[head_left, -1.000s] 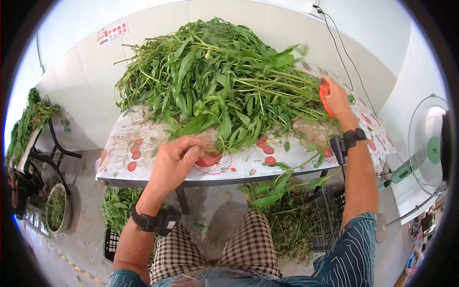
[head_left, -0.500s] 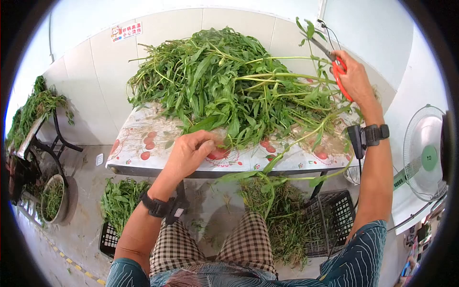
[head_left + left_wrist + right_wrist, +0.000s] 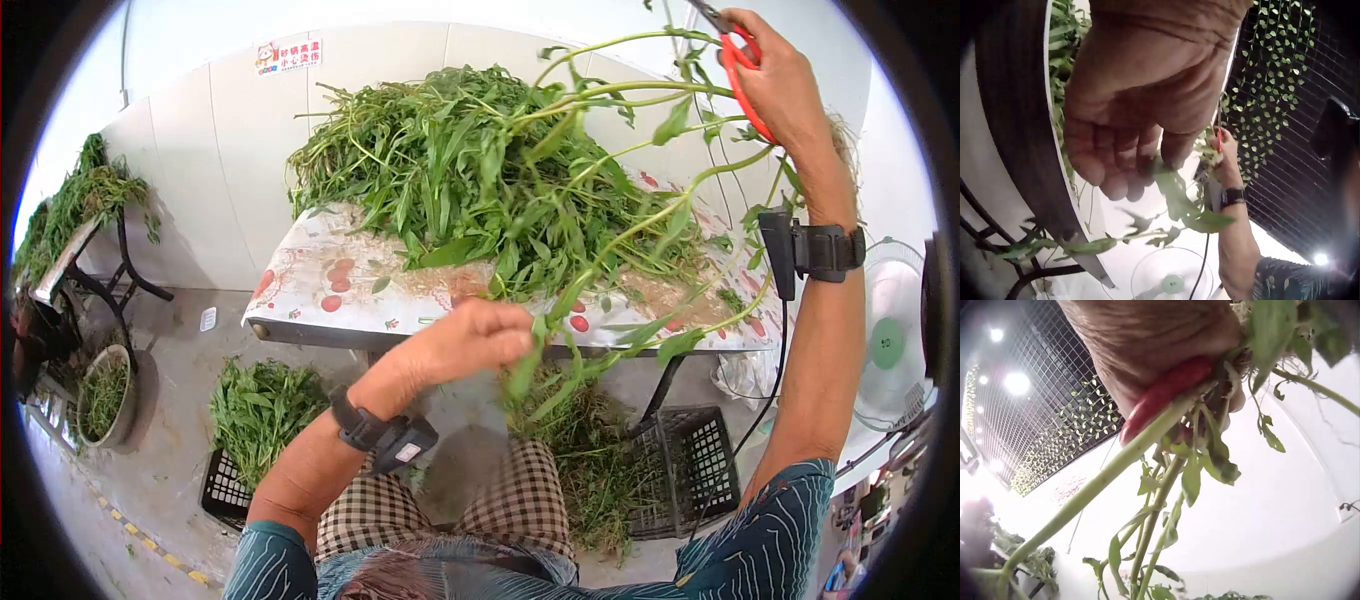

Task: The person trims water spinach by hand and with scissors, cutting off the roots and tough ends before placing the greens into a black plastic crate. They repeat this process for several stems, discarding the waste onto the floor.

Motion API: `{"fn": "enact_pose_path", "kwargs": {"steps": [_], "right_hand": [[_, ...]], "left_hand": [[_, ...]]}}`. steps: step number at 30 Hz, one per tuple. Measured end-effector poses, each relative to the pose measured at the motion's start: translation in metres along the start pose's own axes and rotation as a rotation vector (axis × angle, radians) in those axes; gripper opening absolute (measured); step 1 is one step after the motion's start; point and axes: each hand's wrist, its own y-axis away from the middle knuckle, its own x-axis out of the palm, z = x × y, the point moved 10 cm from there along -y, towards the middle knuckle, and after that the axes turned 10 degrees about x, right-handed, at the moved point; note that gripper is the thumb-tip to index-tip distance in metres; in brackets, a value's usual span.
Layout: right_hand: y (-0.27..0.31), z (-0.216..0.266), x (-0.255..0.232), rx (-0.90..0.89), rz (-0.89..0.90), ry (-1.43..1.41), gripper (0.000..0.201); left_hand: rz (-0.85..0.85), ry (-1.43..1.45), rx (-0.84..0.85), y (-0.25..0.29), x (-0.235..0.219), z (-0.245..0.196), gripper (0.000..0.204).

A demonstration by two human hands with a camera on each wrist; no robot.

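Note:
Up at the right, my right hand [image 3: 785, 95] grips red-handled scissors [image 3: 745, 85] together with several long green stems [image 3: 640, 92]. Their blades point up and left. In the right wrist view, a red handle [image 3: 1169, 390] lies along a thick stem under the hand. The stems run down and left from this hand toward the leafy heap. My left hand [image 3: 470, 343] is in front of the table edge, fingers loosely bent. Its thumb and fingertips are right at a hanging leaf [image 3: 1175, 194] on one of these stems.
A large heap of leafy stalks [image 3: 430, 170] covers much of the table with its fruit-print cloth [image 3: 310, 270]. Below are a heap of cut greens [image 3: 590, 470], a black crate [image 3: 700, 460] and greens in another crate [image 3: 260, 420]. A fan [image 3: 890, 345] stands at the right.
My right hand has risen up and right with the scissors, drawing the long stems out of the heap. My left hand has moved right, to the hanging leaves.

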Motion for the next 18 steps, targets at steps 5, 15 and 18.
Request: {"fn": "enact_pose_path", "kwargs": {"steps": [5,15,18], "right_hand": [[0.033,0.065,-0.023,-0.208,-0.177,0.072,0.023],[0.076,0.143,-0.086,-0.586,-0.473,-0.207,0.027],[0.080,0.141,-0.091,-0.596,-0.520,-0.264,0.028]], "left_hand": [[0.130,-0.123,0.024,-0.008,0.031,-0.007,0.038],[-0.266,0.061,0.109,0.007,-0.046,-0.066,0.065],[-0.314,0.067,0.191,0.018,-0.073,-0.079,0.064]]}}
